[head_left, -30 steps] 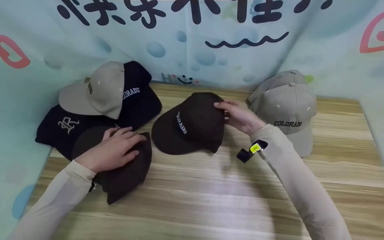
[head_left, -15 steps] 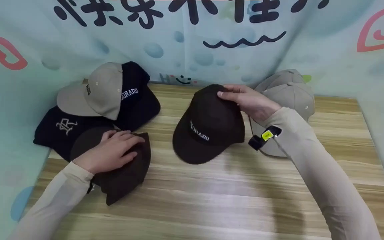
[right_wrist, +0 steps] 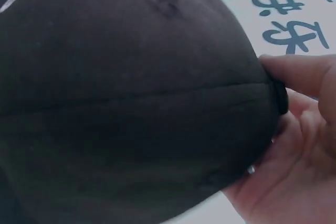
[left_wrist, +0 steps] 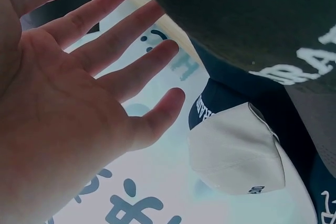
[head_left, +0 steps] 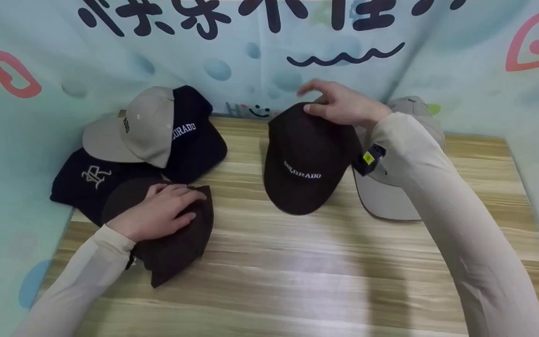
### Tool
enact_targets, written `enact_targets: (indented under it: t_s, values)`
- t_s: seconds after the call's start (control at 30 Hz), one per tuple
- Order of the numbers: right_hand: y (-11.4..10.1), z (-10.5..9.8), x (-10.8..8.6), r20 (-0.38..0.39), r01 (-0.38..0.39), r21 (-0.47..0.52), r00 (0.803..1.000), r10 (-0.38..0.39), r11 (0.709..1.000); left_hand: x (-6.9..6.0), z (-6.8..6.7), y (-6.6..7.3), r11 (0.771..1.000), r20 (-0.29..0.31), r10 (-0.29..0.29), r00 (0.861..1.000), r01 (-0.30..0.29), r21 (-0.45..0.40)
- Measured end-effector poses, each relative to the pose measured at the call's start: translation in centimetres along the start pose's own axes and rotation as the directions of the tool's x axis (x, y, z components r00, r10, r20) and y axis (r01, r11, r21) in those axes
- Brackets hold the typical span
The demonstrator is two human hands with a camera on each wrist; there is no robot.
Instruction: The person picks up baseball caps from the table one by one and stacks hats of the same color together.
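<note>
In the head view my right hand (head_left: 344, 103) pinches the back of a dark brown baseball cap (head_left: 311, 150) lettered COLORADO, its brim facing me. The right wrist view has the thumb and fingers of this hand (right_wrist: 304, 129) at the rear edge of the cap (right_wrist: 131, 61). My left hand (head_left: 166, 210) rests on a second dark brown cap (head_left: 171, 262) at left, fingers loosely extended. From the left wrist, that palm (left_wrist: 79, 77) shows with spread fingers, beside dark cap fabric (left_wrist: 252, 19) with white letters.
Left of centre, a beige cap (head_left: 150, 121) overlaps a navy cap (head_left: 199, 145), above another navy cap (head_left: 87, 178) with a monogram. Beige caps (head_left: 386, 201) stand at right, partly behind my right arm. A printed cloth (head_left: 269, 51) hangs behind the wooden table (head_left: 288, 281).
My right hand has carried its brown cap rightward and then farther back, turning the brim from the left toward me. The left hand has stayed on its cap.
</note>
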State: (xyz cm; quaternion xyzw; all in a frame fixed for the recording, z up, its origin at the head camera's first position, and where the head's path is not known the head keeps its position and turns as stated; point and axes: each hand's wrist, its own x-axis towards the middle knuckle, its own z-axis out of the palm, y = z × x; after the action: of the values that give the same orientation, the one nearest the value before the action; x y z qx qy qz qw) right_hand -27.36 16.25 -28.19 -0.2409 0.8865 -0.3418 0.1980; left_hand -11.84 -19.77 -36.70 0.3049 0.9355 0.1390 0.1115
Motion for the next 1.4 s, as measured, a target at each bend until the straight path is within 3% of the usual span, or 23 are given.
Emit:
enact_targets:
  t_s: [0.2, 0.3, 0.5, 0.67, 0.87, 1.03, 1.17, 1.27, 1.4]
  values:
    - [-0.7, -0.7, 1.9, -0.046, 0.015, -0.223, 0.999, -0.026, 0.975, 0.0, 0.1, -0.1, 1.000, 0.004, 0.002, 1.000, -0.002, -0.002]
    - [-0.4, -0.8, 2.9, -0.075, 0.029, -0.272, 0.996, -0.051, 0.962, 0.0, 0.1, -0.1, 1.000, 0.005, -0.003, 1.000, 0.003, -0.002]
    - [1.3, -0.9, 4.0, -0.139, 0.046, -0.287, 0.986, -0.089, 0.957, -0.2, 0.4, -0.3, 1.000, 0.019, -0.006, 1.000, 0.006, -0.015]
    - [2.7, -0.9, 3.8, -0.224, 0.051, -0.259, 0.968, -0.111, 0.964, -0.3, 0.7, -0.3, 0.999, 0.073, 0.034, 0.997, -0.033, -0.019]
    - [3.6, -0.1, 1.9, -0.282, 0.112, -0.270, 0.940, -0.190, 0.956, 0.1, 1.0, -0.2, 0.995, 0.159, 0.075, 0.984, -0.063, -0.074]
    - [5.3, 2.1, -0.4, -0.218, 0.182, -0.306, 0.942, -0.255, 0.935, 1.0, 0.9, 0.0, 0.996, 0.229, 0.043, 0.972, -0.025, -0.080]
    - [7.1, 3.8, -2.3, -0.179, 0.256, -0.319, 0.929, -0.323, 0.912, 2.0, 0.4, 0.3, 1.000, 0.287, 0.010, 0.958, -0.003, -0.025]
    - [8.0, 4.9, -3.9, -0.179, 0.295, -0.285, 0.918, -0.353, 0.912, 2.7, 0.0, 0.5, 1.000, 0.329, -0.003, 0.944, 0.000, 0.010]
    - [8.5, 6.4, -6.7, -0.173, 0.314, -0.161, 0.924, -0.340, 0.936, 3.5, -0.4, 0.8, 0.999, 0.344, 0.020, 0.939, -0.031, 0.027]
